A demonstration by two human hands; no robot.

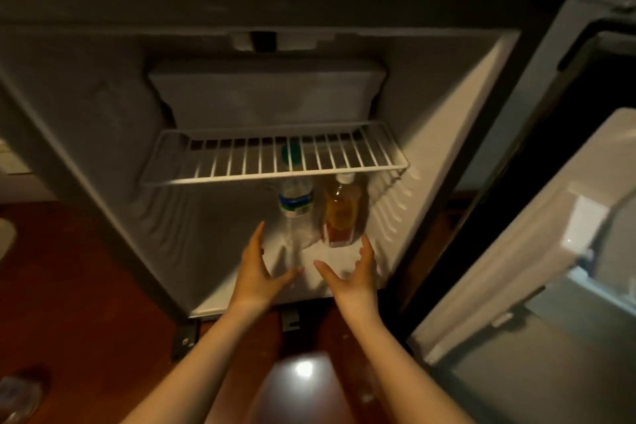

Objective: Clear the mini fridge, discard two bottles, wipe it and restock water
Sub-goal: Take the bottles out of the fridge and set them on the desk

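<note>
The mini fridge (444,120) stands open in front of me. Two bottles stand side by side on its floor under a white wire shelf (275,162). The clear water bottle (295,206) has a green cap and a blue-green label. To its right is an amber drink bottle (341,213) with a white cap. My left hand (256,268) is open just in front of and left of the water bottle, touching nothing. My right hand (358,272) is open below and right of the amber bottle, also empty.
The fridge door (537,251) hangs open to the right, its inner shelves pale. A freezer box (265,93) sits at the top back. Dark red-brown floor (86,286) lies below. A clear bottle-like thing (20,389) lies at bottom left.
</note>
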